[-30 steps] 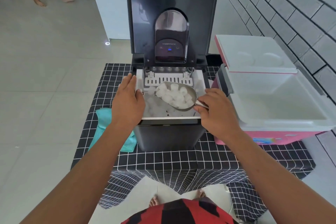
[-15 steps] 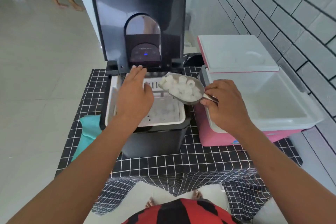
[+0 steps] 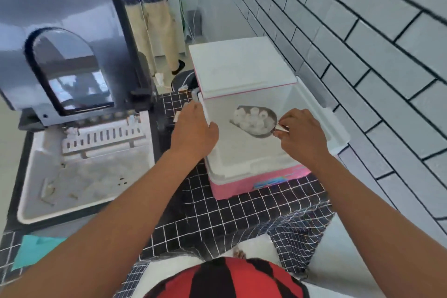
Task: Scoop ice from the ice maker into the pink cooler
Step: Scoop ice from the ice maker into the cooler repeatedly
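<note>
The pink cooler (image 3: 244, 185) stands open on the checked cloth, its white lid (image 3: 242, 63) tipped back. My right hand (image 3: 301, 136) grips the handle of a metal scoop (image 3: 262, 132) heaped with ice cubes (image 3: 251, 118), held level over the cooler's white inside. My left hand (image 3: 193, 132) rests on the cooler's left rim, fingers curled over it. The black ice maker (image 3: 79, 167) sits to the left with its lid (image 3: 60, 38) raised and its white basket showing a little ice.
A black-and-white checked cloth (image 3: 217, 220) covers the table. A teal cloth (image 3: 33, 248) lies at the front left corner. A grey tiled wall (image 3: 362, 43) runs close along the right. A person's legs (image 3: 154, 31) stand behind the ice maker.
The right hand has carried the full scoop rightward from above the ice maker to over the open cooler. The left hand has left the ice maker's edge and come onto the cooler's rim.
</note>
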`<state>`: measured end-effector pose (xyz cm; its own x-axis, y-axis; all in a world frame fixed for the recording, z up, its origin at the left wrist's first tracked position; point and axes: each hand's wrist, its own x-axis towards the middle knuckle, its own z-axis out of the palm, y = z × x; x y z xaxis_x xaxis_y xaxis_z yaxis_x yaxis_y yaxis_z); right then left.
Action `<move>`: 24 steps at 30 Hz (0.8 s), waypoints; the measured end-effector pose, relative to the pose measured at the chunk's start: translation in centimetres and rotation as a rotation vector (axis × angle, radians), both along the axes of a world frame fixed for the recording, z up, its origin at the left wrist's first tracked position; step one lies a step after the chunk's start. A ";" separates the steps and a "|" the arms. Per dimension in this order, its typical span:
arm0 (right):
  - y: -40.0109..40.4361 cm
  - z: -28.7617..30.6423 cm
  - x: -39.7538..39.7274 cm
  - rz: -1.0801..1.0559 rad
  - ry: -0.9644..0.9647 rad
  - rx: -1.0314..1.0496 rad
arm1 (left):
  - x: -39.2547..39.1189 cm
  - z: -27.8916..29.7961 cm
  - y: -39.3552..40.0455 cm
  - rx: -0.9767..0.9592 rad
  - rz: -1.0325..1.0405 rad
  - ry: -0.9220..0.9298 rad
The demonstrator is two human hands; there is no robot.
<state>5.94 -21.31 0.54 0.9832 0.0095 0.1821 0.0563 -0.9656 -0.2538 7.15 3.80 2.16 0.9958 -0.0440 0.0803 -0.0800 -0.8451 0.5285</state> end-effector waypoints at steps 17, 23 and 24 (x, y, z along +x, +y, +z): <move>-3.6 -3.5 3.6 -0.087 0.228 -0.066 | 0.4 -3.8 -3.1 0.101 0.152 0.002; -3.9 -3.3 3.8 -0.041 0.209 -0.199 | 0.5 -3.7 -3.5 0.132 0.169 -0.008; -3.9 -3.4 3.9 -0.037 0.202 -0.195 | 0.5 -3.7 -3.5 0.138 0.170 -0.011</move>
<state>9.80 -25.25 -2.82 0.9997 -0.0111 -0.0198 -0.0124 -0.9978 -0.0651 7.62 0.29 -1.51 0.9889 0.1132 0.0958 0.0649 -0.9113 0.4067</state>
